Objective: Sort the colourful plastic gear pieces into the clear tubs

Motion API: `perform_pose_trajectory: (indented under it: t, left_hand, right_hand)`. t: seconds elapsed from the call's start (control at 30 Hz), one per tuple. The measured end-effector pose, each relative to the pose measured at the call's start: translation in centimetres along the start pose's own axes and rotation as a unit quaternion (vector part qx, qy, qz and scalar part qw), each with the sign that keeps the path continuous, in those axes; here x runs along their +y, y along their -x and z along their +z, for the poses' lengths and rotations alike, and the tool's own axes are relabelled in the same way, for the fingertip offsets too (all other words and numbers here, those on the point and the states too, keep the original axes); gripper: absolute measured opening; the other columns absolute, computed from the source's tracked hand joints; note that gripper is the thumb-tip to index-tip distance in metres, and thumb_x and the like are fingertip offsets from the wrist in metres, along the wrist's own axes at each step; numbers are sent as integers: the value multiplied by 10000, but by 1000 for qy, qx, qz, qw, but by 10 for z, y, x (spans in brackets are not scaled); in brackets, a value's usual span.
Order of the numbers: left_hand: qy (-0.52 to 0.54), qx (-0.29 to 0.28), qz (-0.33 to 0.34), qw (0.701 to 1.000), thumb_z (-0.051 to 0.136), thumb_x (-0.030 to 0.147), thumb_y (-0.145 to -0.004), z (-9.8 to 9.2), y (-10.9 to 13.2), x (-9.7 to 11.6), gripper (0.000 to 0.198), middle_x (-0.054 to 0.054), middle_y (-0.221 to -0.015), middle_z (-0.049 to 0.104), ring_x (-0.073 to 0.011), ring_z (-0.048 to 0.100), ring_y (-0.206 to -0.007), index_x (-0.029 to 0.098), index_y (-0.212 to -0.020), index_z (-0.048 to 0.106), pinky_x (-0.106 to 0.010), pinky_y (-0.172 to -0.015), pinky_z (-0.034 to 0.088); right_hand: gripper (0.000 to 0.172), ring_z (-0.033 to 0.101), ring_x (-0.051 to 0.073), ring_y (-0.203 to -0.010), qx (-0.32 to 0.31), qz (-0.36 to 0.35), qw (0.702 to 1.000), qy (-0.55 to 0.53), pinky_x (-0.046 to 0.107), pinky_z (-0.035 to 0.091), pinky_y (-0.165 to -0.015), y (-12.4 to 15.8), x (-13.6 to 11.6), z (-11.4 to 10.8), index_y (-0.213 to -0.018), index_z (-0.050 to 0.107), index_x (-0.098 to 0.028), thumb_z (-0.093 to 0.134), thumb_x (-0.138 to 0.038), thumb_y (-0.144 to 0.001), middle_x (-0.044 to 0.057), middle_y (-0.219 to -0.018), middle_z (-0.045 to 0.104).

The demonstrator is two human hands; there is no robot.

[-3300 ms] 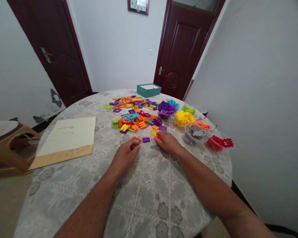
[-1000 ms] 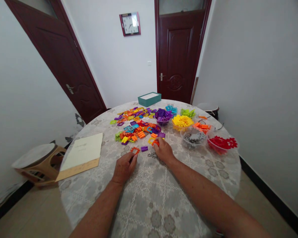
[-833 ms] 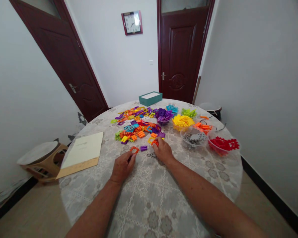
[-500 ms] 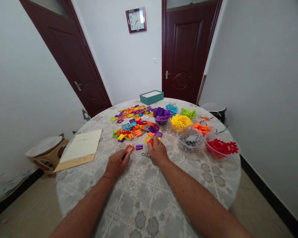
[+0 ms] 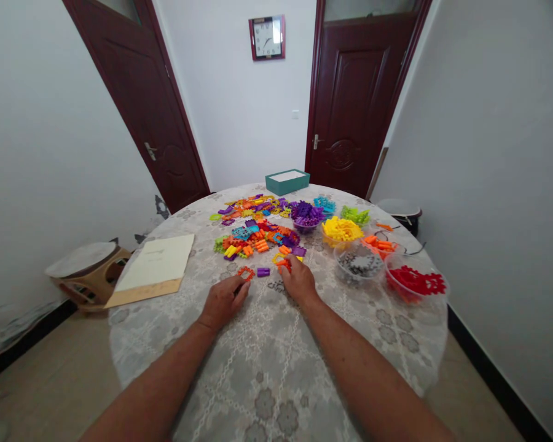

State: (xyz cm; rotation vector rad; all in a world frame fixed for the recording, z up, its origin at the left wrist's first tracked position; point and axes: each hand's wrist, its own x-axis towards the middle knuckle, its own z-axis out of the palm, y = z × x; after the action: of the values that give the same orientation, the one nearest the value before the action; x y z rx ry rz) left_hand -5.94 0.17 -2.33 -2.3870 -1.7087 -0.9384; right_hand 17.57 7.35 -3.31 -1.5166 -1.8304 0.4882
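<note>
My left hand (image 5: 225,299) rests on the table with its fingers curled. Its fingertips meet the lower edge of an orange-red toothed frame (image 5: 246,272). Across from it, my right hand (image 5: 299,281) is closed at the fingertips on a small orange plastic piece (image 5: 283,263), partly hidden by the fingers. Between the two hands lies a purple tube-like connector (image 5: 263,272). A grey toothed piece (image 5: 275,286) lies flat just left of my right hand. Beyond the hands spreads a mixed pile of colourful plastic building pieces (image 5: 258,236).
Clear bowls to the right hold sorted pieces: purple (image 5: 306,215), yellow (image 5: 341,229), grey (image 5: 359,264), orange (image 5: 380,244) and red (image 5: 417,280). Blue (image 5: 324,204) and green pieces (image 5: 355,215) sit behind. A teal box (image 5: 287,182) stands at the back, a paper sheet (image 5: 154,261) at left.
The whole view has shifted a little, so things appear slightly farther right. Both hands stay almost in place beside the same pieces.
</note>
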Motion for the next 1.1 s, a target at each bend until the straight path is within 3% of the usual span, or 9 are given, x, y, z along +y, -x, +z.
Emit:
perform_pose_trajectory:
  t: [0.17,0.37,0.5,0.67,0.87,1.1]
  left_hand:
    - [58,-16,-28,998,514,379,-997,-4,-4,1,284,-30,-734,683,-175,627,-672,210,-837,676,-284,-666,433]
    - [164,-48,-126,977,557,345,-947,-12,-36,2,200,-14,-771,712,-189,651,-714,215,-900,701,-296,-670,435]
    - [254,-60,-147,954,599,295,-916,2,-51,17,220,-41,-885,747,-186,684,-760,195,-1092,685,-298,-701,486]
    - [346,-67,-169,920,662,339,-906,25,-43,30,431,-85,-1034,765,-173,696,-722,190,-1308,620,-309,-694,532]
    - [434,-123,-164,877,589,429,-947,22,-37,22,303,-47,-911,760,-184,694,-687,200,-1117,691,-300,-621,536]
    - [428,-92,-220,872,542,489,-966,18,-40,20,323,24,-649,633,-163,621,-570,200,-1034,670,-280,-557,489]
  right_hand:
    - [274,704,208,-966,12,19,999,-27,280,473,-843,0,2,0,-1224,656,-248,550,-314,-980,57,-1074,766]
    - [261,701,200,-935,8,1,997,-76,288,491,-836,3,3,-6,-1145,685,-230,511,-340,-986,35,-999,764]
    - [292,693,201,-887,12,6,996,-86,288,489,-793,5,0,-10,-1132,683,-216,479,-380,-1002,32,-950,754]
    - [295,688,189,-852,4,-31,992,-126,278,495,-775,11,-18,-13,-1147,662,-220,467,-405,-1026,24,-955,749]
    - [246,670,163,-829,-38,-82,988,-123,263,490,-775,15,-38,-9,-1158,656,-223,507,-360,-1018,14,-961,742]
    - [236,629,150,-763,-65,-99,990,-75,251,457,-729,12,-32,-5,-1030,689,-213,531,-389,-1018,0,-833,707]
